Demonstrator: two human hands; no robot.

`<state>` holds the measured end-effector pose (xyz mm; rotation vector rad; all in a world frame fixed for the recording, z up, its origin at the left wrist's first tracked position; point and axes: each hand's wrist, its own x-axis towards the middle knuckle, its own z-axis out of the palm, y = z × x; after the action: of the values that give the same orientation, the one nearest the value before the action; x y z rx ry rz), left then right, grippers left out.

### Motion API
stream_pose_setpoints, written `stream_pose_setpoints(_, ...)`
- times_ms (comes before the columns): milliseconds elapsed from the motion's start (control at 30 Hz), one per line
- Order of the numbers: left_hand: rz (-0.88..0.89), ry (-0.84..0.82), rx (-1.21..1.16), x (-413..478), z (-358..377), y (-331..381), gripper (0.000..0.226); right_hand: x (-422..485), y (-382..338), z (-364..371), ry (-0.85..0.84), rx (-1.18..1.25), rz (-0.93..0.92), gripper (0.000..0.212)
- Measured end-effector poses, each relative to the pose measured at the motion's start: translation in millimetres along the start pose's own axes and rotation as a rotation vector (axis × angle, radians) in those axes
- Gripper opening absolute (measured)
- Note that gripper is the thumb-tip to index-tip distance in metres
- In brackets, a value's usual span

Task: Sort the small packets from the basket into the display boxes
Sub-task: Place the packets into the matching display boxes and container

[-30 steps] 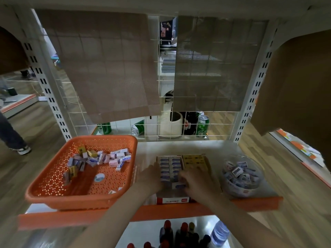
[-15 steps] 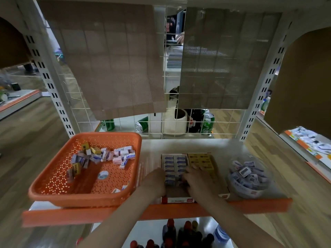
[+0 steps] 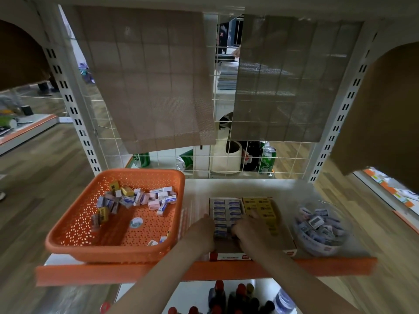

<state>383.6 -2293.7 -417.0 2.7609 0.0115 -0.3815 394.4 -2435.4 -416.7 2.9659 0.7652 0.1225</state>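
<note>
A: Where were the hands just then?

B: Both were down at the blue display box (image 3: 226, 208), by the front edge of the shelf (image 3: 226, 186). The left hand (image 3: 201, 232) lay against its left wall, and the right hand (image 3: 249, 230) was curled over the near rows. From where I stood I couldn't tell whether either one pinched a packet or only squared the rows, because the fingers hid it.

A: And the loose packets (image 3: 138, 198)?

B: Heaped in the far half of the basket (image 3: 113, 252), at the shelf's left end, with a couple more in its near right corner. The heap lay left of and beyond both hands, so the left hand was the nearer one, I'd say. They pointed every which way, whereas the boxed rows ran front to back.

A: Room to move?

B: A narrow bare strip between basket and box, and the basket's rim to lift over. The yellow display box (image 3: 260, 206) touched the blue one's right side. The bowl (image 3: 347, 232) stood near the right end.
</note>
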Motion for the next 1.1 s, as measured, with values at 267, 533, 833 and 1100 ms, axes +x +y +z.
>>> stream_pose_setpoints(267,0.024,0.011,-0.021,-4.0,-2.4,0.9,0.068,-8.2,-2.2,-13.6,0.038,0.07,-0.029,0.026)
stream_pose_setpoints(533,0.215,0.126,0.018,-31.2,-53.6,-6.2,0.042,-4.8,-19.4,-44.7,0.106,0.361,-0.009,0.003)
stream_pose_setpoints(833,0.165,0.423,0.003,-51.7,-113.5,-109.8,0.022,58.2,-108.2,-87.8,0.087,0.438,-0.288,0.016)
stream_pose_setpoints(1100,0.023,0.22,0.232,-66.6,-115.5,-185.4,0.037,97.7,-157.3,-83.2,-0.379,0.058,-0.357,0.033)
